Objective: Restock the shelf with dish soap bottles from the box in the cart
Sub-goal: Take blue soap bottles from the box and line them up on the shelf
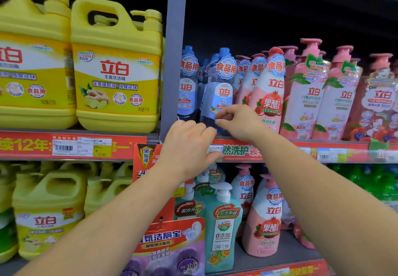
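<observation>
**Two shelf levels split by an upright post**

A post divides the shelving. Left of it, jugs stand side by side on the upper shelf, with more jugs on the level below. Right of the post, clear bottles stand on the upper shelf's near edge, more behind them, and pump bottles run further right. Below these stand more pump bottles. The left hand is before the price strip; the right hand is at the base of a clear bottle. A hanging packet is nearest, below the hands.
</observation>
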Action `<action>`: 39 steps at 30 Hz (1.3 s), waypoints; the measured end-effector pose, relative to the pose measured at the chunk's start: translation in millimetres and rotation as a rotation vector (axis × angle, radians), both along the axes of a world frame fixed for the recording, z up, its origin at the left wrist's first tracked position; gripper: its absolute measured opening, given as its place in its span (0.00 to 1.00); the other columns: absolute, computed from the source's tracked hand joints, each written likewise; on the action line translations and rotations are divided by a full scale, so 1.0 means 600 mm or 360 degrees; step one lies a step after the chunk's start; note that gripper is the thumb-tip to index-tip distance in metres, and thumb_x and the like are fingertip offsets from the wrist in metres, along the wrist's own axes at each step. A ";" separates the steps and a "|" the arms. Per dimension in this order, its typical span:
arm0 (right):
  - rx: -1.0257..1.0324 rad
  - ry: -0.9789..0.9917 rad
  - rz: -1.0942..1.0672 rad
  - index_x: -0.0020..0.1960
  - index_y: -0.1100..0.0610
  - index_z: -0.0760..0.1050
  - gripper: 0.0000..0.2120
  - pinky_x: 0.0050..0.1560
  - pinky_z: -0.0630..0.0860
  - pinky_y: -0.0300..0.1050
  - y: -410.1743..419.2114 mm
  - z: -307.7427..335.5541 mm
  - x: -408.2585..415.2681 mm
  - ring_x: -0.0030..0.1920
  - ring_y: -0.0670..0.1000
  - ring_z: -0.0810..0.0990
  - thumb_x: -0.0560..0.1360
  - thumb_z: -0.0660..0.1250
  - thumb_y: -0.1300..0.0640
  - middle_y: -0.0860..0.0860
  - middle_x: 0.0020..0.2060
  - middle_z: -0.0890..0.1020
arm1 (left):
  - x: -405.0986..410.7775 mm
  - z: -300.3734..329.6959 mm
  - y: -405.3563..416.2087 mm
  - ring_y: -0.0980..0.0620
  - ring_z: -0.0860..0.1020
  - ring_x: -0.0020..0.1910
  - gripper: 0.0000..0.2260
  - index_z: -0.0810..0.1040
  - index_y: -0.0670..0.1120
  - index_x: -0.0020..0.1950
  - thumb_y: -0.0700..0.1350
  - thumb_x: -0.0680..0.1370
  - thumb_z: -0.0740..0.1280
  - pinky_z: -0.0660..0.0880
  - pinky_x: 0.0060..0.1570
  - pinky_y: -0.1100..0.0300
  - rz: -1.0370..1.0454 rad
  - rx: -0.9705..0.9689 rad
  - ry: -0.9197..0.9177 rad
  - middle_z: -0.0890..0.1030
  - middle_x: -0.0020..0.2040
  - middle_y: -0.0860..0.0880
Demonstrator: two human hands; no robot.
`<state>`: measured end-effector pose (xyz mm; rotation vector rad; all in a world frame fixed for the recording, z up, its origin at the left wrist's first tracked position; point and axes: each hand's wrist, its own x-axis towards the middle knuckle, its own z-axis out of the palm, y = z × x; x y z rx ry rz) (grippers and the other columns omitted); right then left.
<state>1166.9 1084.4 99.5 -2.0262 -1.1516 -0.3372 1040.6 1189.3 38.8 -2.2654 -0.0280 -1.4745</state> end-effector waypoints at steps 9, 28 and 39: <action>-0.0189 -0.0081 -0.0007 0.61 0.52 0.79 0.13 0.44 0.69 0.39 0.011 0.004 0.009 0.44 0.49 0.72 0.77 0.68 0.56 0.48 0.43 0.73 | 0.002 -0.005 0.008 0.47 0.75 0.33 0.24 0.80 0.46 0.43 0.65 0.71 0.59 0.63 0.35 0.56 -0.0034 0.0049 -0.0038 0.78 0.34 0.50; -0.0395 -0.0042 -0.0023 0.66 0.49 0.75 0.18 0.60 0.72 0.44 0.013 0.011 0.014 0.56 0.52 0.76 0.76 0.69 0.52 0.52 0.56 0.77 | 0.001 -0.008 0.009 0.46 0.79 0.37 0.27 0.81 0.44 0.52 0.65 0.70 0.61 0.74 0.40 0.52 -0.0098 -0.0099 0.0020 0.83 0.40 0.49; 0.0381 -0.0257 0.0236 0.52 0.51 0.79 0.07 0.47 0.70 0.38 0.028 -0.005 -0.057 0.44 0.46 0.77 0.76 0.66 0.57 0.46 0.42 0.79 | -0.058 -0.021 0.002 0.45 0.78 0.54 0.19 0.80 0.42 0.57 0.54 0.73 0.70 0.71 0.56 0.50 -0.0153 -0.0394 -0.0550 0.81 0.53 0.46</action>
